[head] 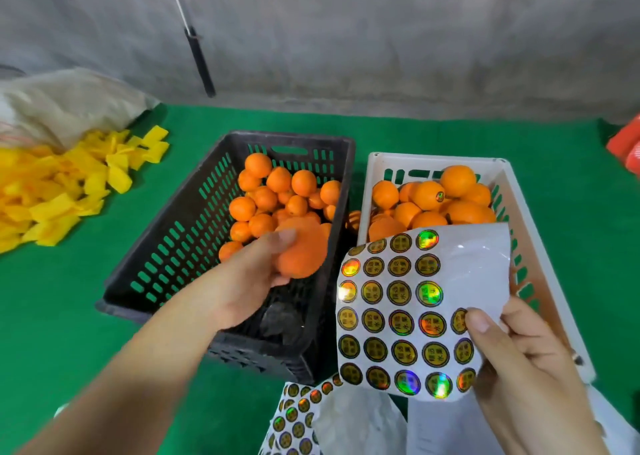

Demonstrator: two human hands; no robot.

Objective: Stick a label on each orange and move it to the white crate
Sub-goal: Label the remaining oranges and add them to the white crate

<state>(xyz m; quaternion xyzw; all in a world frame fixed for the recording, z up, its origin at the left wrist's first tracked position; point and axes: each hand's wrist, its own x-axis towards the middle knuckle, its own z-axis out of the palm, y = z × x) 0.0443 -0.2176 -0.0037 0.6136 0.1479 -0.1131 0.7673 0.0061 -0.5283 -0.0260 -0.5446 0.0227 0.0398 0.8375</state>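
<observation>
Mid-task, as I judge it. My left hand [252,281] is curled around one orange [303,250], held just above the black crate [145,274], which has many unlabelled oranges [277,195] piled at its far end. My right hand [519,361] pinches the sticker sheet [408,316] by its lower right corner, thumb on top; its upper right area is already stripped bare. The white crate [540,247] holds a good pile, one labelled orange [429,195] showing its sticker. Held orange: no label visible yet. Roughly half remains.

Left hand [249,281] curled, gripping; right hand [516,354] pinching, thumb uppermost.
</observation>
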